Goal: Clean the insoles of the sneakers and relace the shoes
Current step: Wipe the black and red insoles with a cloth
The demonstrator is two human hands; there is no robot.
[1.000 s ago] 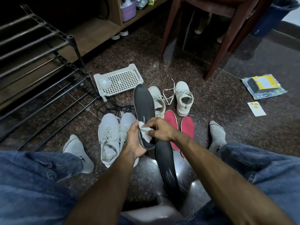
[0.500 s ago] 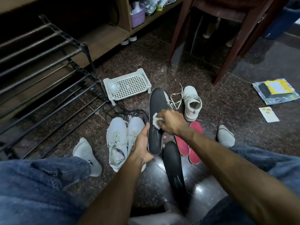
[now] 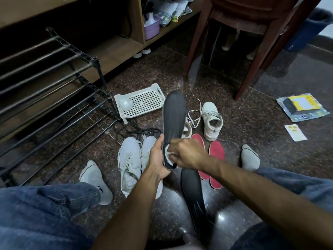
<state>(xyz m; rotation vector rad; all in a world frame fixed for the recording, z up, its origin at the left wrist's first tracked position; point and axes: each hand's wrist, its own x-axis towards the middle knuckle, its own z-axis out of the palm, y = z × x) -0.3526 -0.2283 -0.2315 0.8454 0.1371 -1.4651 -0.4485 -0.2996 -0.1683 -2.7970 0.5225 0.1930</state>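
My left hand (image 3: 158, 157) grips the heel end of a black insole (image 3: 173, 116) that stands upright above the floor. My right hand (image 3: 187, 153) presses a white wipe (image 3: 168, 154) against the insole's lower part. A second black insole (image 3: 193, 193) lies on the floor under my right forearm. Two red insoles (image 3: 216, 154) lie to its right. A pair of white laced sneakers (image 3: 131, 159) sits left of my hands. Beyond the red insoles stands another white sneaker (image 3: 211, 121) with loose laces; its mate is mostly hidden behind the held insole.
A white perforated basket (image 3: 144, 103) and black laces (image 3: 142, 131) lie ahead on the dark stone floor. A black metal shoe rack (image 3: 54, 91) stands at the left, wooden chair legs (image 3: 248, 76) behind. A yellow packet (image 3: 302, 105) and a card (image 3: 295, 132) lie right.
My right hand slid the wipe up the insole to its middle, then back down toward the heel. The left hand keeps its grip. The camera view tilted a little.
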